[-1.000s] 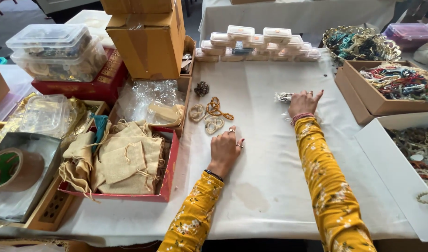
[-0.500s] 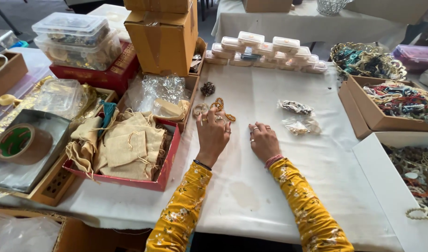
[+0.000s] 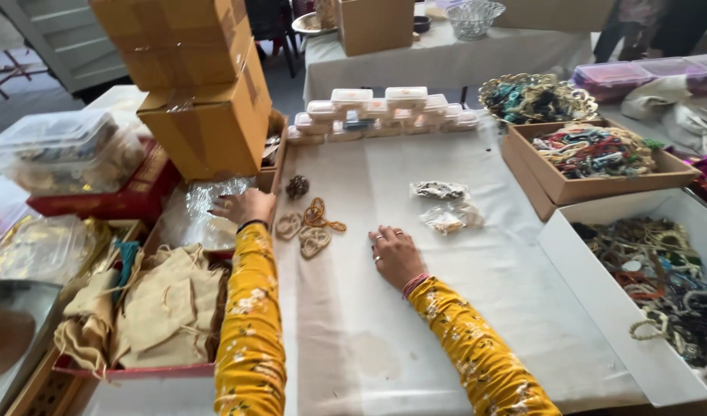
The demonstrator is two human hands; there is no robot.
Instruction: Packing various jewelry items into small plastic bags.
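My left hand (image 3: 244,206) reaches left onto a pile of clear plastic bags (image 3: 203,208) in a box beside the table, fingers spread on the plastic. My right hand (image 3: 394,253) lies flat on the white table cover (image 3: 477,285), fingers apart, holding nothing. Between the hands lie several woven heart-shaped ornaments (image 3: 307,231) and an orange beaded loop (image 3: 321,214). Two small filled clear bags (image 3: 446,206) rest to the right of my right hand. Both arms wear yellow flowered sleeves.
A red tray of beige drawstring pouches (image 3: 149,308) sits at left. Stacked cardboard boxes (image 3: 196,92) stand behind it. A row of small white boxes (image 3: 380,112) lines the far edge. Boxes of colourful jewellery (image 3: 600,154) and beads (image 3: 661,285) fill the right side.
My left hand moved left from the heart ornaments onto the plastic bags. My right hand came back from the filled bags toward the middle, then stayed flat near the ornaments.
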